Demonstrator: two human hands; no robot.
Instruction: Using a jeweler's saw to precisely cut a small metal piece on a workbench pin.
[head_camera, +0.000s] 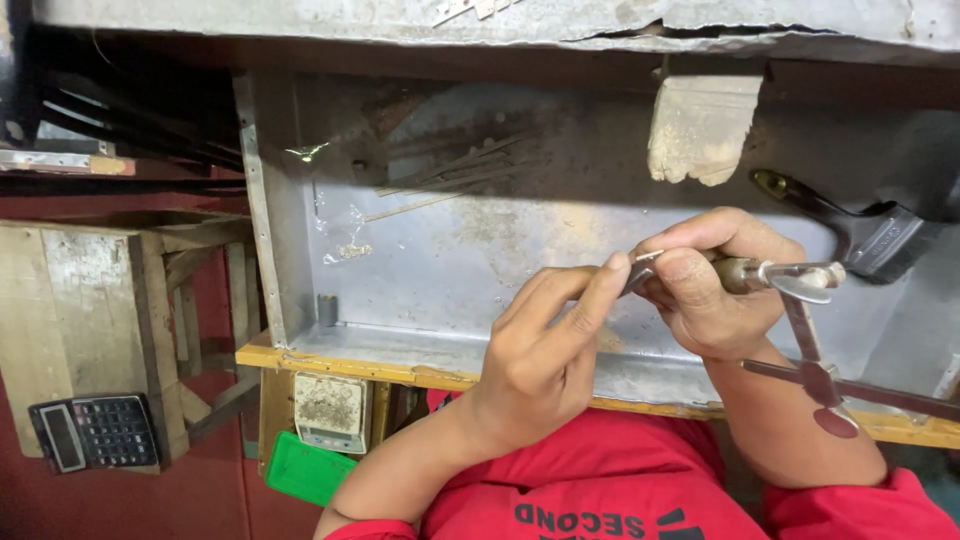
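R hand (705, 300) is closed round a small metal tool with a brass-coloured handle (745, 274), thumb and fingers wrapped on the shaft; the tool's silver clamp end (812, 281) sticks out to the right. L hand (545, 355) meets it from the left, thumb and forefinger pinched narrow on the tool's thin tip (640, 268), other fingers curled. What sits in that tip is too small to tell. Both hands hover above the front edge of a shallow grey sheet-metal tray (430, 270) w/ a yellow-painted wooden front lip (330, 362).

Around: a dark pair of metal pliers (815, 375) lies at the tray's front right corner, just beside the R wrist. A dark-bristled brush with a brown handle (850, 225) rests at the right edge, behind the R hand. Thin metal rods (450, 175) lie toward the back left corner. A worn wooden block (700, 125) juts down from the top edge, above the hands. A small grey cylinder (327, 309) stands at the left wall.

Off the tray, below the lip: a dusty small white scale (332, 412), a green plastic piece (310, 470). Further left, a black calculator (93, 432) leans on a wooden stool (80, 300).

Open room: tray's left-centre floor is bare apart from specks.
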